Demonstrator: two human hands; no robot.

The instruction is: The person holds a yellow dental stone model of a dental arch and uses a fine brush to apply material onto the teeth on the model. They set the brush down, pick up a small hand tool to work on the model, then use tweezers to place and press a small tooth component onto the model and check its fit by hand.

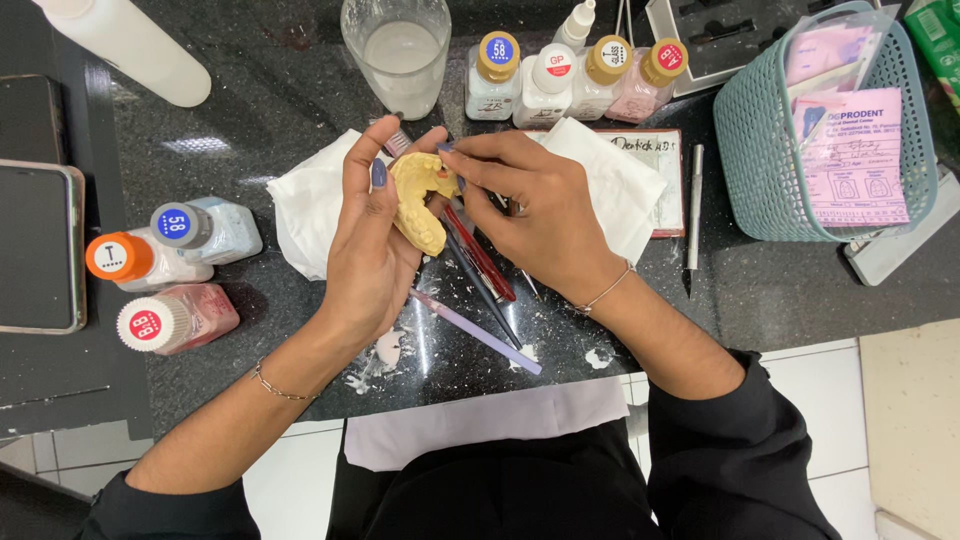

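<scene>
Closest to the camera there's a pale lilac sheet [490, 420] lying at the counter's front edge, with white crumbs and smears on the dark speckled counter [760, 290] just past it. A thin lilac-handled tool [478, 333] lies slanted there too. Off to the left side sit three small bottles on their sides: a pink one with a white cap and red round label [175, 320], one with an orange cap [140, 260] and one with a grey cap and blue round label [205, 230]. In the middle, over some white tissue [300, 205], the left hand [370, 250] is turned palm-up-ish and cups a yellow dental cast [420, 200], fingers wrapped round it with the thumb along the front. The right hand [530, 210] comes in from the right, fingers pinched shut around a bunch of thin tools, a red one [480, 255] and darker ones, with the fingertips right against the cast's top. Further right a silver pen-like tool [693, 210] lies by a teal plastic basket [760, 150] stuffed with pink paper forms. At the back there's a row of four small bottles [575, 75] with gold and white caps, plus a cloudy glass of water [397, 55].
</scene>
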